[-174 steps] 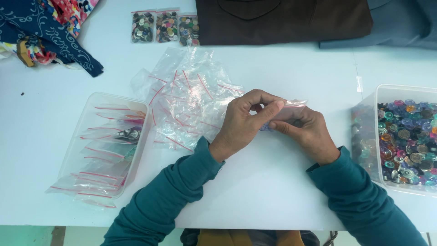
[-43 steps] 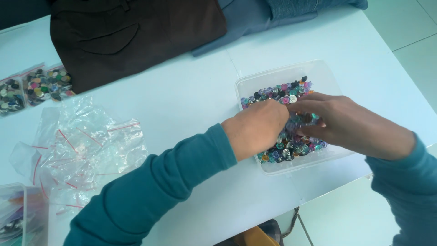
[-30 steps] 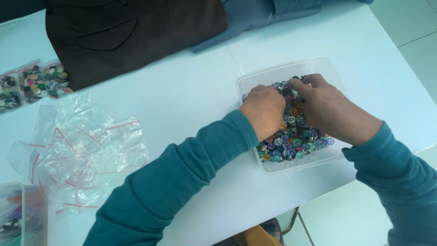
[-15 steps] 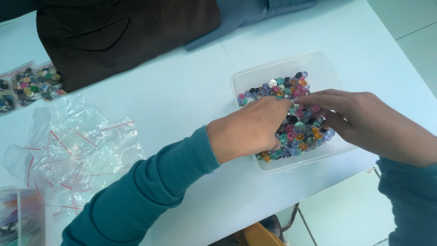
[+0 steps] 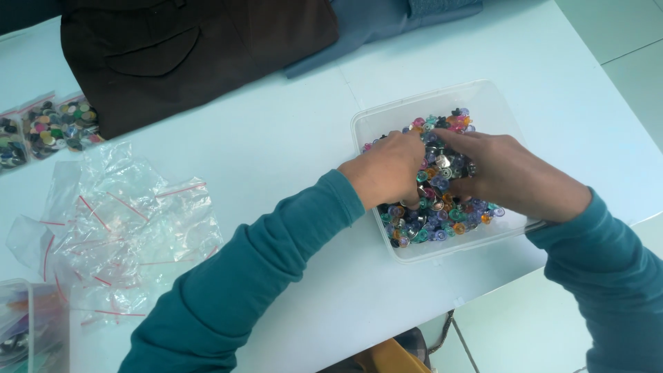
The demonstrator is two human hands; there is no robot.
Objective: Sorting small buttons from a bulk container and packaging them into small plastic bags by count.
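Observation:
A clear plastic tub (image 5: 487, 105) full of small colourful buttons (image 5: 434, 222) sits on the white table near its right edge. Both my hands are inside it, close together. My left hand (image 5: 385, 170) is curled with its knuckles up, fingertips buried in the buttons, so whatever it holds is hidden. My right hand (image 5: 510, 174) reaches in from the right, its fingers bent around buttons in the middle of the pile. Both arms wear teal sleeves.
A heap of empty clear zip bags with red strips (image 5: 119, 229) lies at left. Filled bags of buttons (image 5: 52, 128) are at far left, another clear tub (image 5: 27, 326) at bottom left. Brown garment (image 5: 195, 50) and blue garment (image 5: 387, 16) lie at the back. Floor tiles (image 5: 621, 43) show beyond the table's right edge.
Earlier both hands held a small bag over the table's middle. They have since moved to the button tub and keep shifting within the pile; the view has turned right.

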